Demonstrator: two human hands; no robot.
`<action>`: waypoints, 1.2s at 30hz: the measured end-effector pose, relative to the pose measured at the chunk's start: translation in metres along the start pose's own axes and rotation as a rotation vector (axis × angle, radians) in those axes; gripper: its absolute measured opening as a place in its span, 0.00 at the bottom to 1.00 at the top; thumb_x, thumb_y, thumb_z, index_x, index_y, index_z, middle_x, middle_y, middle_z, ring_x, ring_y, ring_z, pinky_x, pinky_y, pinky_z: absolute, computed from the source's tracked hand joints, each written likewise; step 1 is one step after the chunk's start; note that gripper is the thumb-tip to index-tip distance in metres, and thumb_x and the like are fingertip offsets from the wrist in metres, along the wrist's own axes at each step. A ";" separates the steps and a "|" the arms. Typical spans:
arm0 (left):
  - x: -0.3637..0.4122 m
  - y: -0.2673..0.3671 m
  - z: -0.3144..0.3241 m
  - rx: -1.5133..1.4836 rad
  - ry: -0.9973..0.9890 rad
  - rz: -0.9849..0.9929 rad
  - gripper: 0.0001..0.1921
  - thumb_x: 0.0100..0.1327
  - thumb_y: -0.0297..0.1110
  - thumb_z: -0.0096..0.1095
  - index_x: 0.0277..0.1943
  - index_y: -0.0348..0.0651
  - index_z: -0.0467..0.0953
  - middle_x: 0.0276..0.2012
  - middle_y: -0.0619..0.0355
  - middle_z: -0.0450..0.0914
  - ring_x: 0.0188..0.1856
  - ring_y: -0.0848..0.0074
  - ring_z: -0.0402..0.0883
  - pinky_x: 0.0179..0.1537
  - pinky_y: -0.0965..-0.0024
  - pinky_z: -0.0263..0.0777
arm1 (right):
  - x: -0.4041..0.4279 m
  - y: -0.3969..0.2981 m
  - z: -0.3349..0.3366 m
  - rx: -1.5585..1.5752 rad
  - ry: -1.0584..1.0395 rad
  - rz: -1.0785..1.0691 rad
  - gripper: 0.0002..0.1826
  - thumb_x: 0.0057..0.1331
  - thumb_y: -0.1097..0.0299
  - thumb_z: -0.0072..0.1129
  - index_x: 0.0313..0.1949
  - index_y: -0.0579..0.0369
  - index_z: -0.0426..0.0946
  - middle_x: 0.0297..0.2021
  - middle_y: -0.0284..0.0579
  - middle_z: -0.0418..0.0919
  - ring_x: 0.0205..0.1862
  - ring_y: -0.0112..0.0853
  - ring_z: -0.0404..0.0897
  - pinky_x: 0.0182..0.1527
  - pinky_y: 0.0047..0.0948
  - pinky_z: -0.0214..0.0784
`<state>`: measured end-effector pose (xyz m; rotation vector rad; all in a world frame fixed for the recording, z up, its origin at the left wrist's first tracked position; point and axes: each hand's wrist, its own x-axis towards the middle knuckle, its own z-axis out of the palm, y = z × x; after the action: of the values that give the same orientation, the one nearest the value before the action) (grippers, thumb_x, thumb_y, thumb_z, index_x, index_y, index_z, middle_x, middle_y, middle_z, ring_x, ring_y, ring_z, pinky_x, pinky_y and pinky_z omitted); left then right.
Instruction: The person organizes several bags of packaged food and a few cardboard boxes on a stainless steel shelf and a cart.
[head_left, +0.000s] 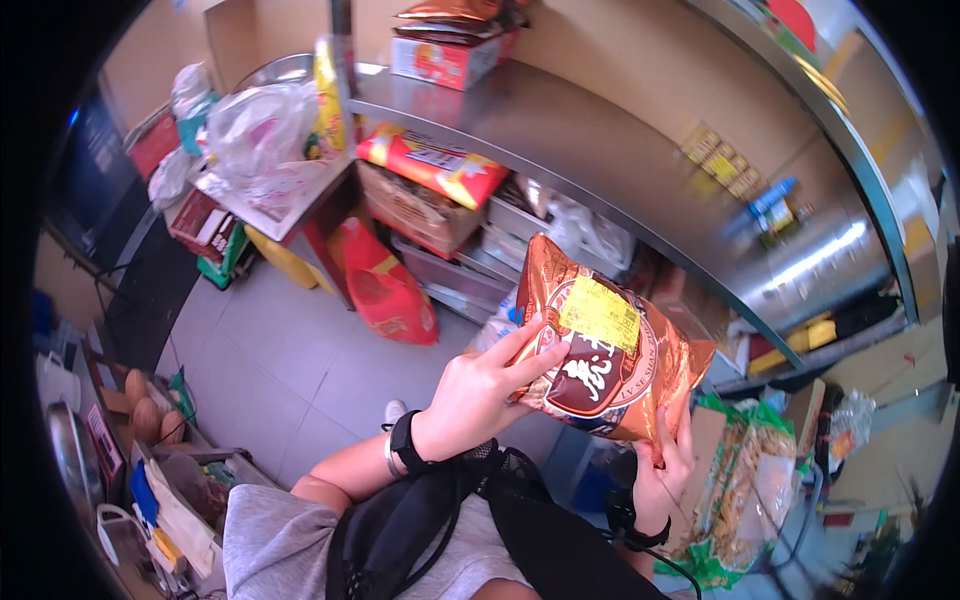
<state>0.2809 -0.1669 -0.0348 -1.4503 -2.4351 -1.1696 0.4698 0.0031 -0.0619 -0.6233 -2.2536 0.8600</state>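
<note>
A puffed orange-brown foil snack bag with a yellow sticker on its front is held up before me. My left hand grips its left side, the first fingers lying over the printed face and the thumb side beneath. At the bag's lower right corner, my right hand pinches the foil between thumb and fingers. The bag is tilted, its printed face towards the camera. Both wrists wear black bands.
A stainless steel shelf crosses the upper view, with a carton on it. Below it are a cardboard box and a red plastic bag. A large green-edged clear bag lies at right.
</note>
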 end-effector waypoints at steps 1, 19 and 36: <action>-0.004 -0.006 -0.013 -0.019 0.028 -0.001 0.33 0.39 0.30 0.72 0.54 0.55 0.73 0.54 0.46 0.70 0.38 0.60 0.81 0.36 0.68 0.77 | 0.003 -0.012 0.009 0.012 -0.011 -0.016 0.27 0.48 0.82 0.59 0.52 0.58 0.73 0.61 0.61 0.60 0.59 0.50 0.66 0.57 0.35 0.60; -0.073 -0.215 -0.131 -1.311 0.206 -0.601 0.43 0.54 0.48 0.67 0.64 0.36 0.50 0.60 0.54 0.63 0.59 0.73 0.66 0.59 0.68 0.62 | 0.115 -0.134 0.205 0.105 -0.176 -0.848 0.18 0.38 0.74 0.58 0.34 0.57 0.81 0.52 0.63 0.69 0.49 0.56 0.72 0.49 0.42 0.66; 0.123 -0.275 -0.097 -1.852 0.455 -0.645 0.22 0.64 0.32 0.52 0.59 0.37 0.61 0.55 0.53 0.71 0.54 0.69 0.72 0.58 0.63 0.65 | 0.267 -0.117 0.265 0.032 0.228 -0.562 0.32 0.57 0.62 0.59 0.60 0.57 0.62 0.65 0.63 0.46 0.66 0.55 0.48 0.64 0.48 0.42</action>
<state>-0.0300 -0.2125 -0.0715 0.0223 -0.9777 -3.6187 0.0776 -0.0199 -0.0284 -0.0504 -2.0418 0.5105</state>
